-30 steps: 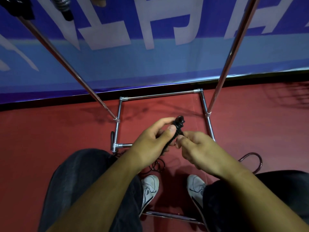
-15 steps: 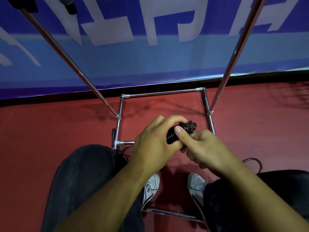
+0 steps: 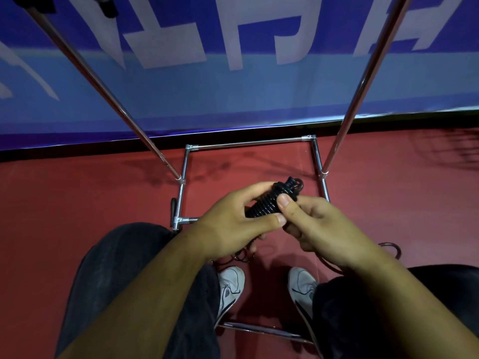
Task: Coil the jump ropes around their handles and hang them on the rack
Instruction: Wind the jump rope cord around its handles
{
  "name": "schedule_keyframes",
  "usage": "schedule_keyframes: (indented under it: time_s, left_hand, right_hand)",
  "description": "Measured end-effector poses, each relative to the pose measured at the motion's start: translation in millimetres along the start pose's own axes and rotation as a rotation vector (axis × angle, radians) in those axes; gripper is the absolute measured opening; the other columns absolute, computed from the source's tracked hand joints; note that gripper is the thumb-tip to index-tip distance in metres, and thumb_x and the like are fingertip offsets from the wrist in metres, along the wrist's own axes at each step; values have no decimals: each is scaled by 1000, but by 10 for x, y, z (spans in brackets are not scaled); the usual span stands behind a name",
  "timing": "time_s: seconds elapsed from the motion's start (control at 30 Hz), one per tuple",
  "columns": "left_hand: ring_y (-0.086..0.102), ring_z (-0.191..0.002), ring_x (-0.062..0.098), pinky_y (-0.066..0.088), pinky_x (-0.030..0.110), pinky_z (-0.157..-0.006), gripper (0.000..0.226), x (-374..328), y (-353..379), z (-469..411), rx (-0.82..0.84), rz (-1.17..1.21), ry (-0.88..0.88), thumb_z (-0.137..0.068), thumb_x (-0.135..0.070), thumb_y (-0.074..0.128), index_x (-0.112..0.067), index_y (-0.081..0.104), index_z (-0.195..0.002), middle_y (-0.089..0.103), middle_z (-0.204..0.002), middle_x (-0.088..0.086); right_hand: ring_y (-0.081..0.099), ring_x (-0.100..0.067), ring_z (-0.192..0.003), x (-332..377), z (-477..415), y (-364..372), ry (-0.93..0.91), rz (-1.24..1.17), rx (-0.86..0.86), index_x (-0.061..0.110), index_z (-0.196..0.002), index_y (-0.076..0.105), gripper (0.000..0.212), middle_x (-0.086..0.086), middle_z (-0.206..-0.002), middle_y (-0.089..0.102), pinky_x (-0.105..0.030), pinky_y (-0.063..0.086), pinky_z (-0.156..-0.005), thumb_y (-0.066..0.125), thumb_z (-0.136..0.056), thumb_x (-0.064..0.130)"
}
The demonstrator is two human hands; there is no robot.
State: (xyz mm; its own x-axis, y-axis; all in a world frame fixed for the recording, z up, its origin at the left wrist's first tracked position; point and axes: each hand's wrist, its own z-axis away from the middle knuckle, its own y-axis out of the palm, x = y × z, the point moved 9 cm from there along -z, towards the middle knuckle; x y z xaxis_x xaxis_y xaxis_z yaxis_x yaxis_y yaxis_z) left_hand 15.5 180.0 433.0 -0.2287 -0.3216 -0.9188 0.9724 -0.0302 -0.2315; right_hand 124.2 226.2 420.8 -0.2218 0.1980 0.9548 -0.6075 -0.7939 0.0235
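Note:
A black jump rope (image 3: 272,200) is wound in tight turns around its handles, forming a short bundle that points up and to the right. My left hand (image 3: 233,224) grips the lower end of the bundle with fingers curled around it. My right hand (image 3: 318,229) pinches the bundle's upper part with its thumb on the coils. A small loop of rope sticks out at the top end. The chrome rack (image 3: 248,145) stands just beyond my hands, its base frame on the floor and two slanted uprights rising out of view.
Loose dark rope loops (image 3: 242,256) lie on the red floor under my left hand, and another rope curve (image 3: 391,248) lies at the right. A blue banner wall stands behind the rack. My knees and white shoes (image 3: 232,286) fill the bottom.
Both hands have turned the bundle: it stood nearly upright, and it now lies slanted with more coils showing. My right thumb has moved onto the coils.

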Motion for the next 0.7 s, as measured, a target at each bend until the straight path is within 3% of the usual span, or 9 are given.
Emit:
schedule_keyframes:
  time_s: [0.1,0.23,0.33,0.53,0.7]
  left_hand:
    - [55,-51,3,46,24,-50,44,-10,-38,4,-66,-36,17,-96,-16,70,-36,62,-133,63,-67,-18]
    - [54,-57,2,47,21,-56,34,-77,-119,3,-197,-182,81,-94,-16,70,-37,67,-121,67,-78,-14]
    - [54,-63,6,45,22,-60,26,-103,-223,-5,-317,-345,116,-92,-19,70,-33,66,-114,64,-81,-5]
    - [56,-80,16,52,41,-67,34,-149,-80,-37,-333,-673,157,-90,-23,64,-42,52,-116,57,-92,-11]
    - [45,-82,17,52,38,-66,41,-237,25,41,-429,-899,204,-94,-27,62,-45,47,-128,61,-102,-15]
  right_hand:
    - [18,-12,-47,-44,-11,3,72,-90,-22,5,-82,55,52,-8,-61,30,-22,18,-43,53,-92,56]
    - [29,-14,-38,-159,-37,-64,135,39,-114,-3,-86,65,67,-10,-56,51,-21,25,-40,53,-88,63]
    - [24,-12,-35,-217,-37,-78,177,23,-143,6,-80,66,57,0,-45,41,-17,21,-39,51,-94,59]
    - [26,-13,-39,-165,-54,-217,120,142,-255,16,-64,60,69,1,-47,30,-23,22,-42,44,-75,82]
    - [20,-16,-37,-210,-35,-174,193,3,-240,15,-59,49,65,-1,-45,25,-20,18,-41,46,-85,75]
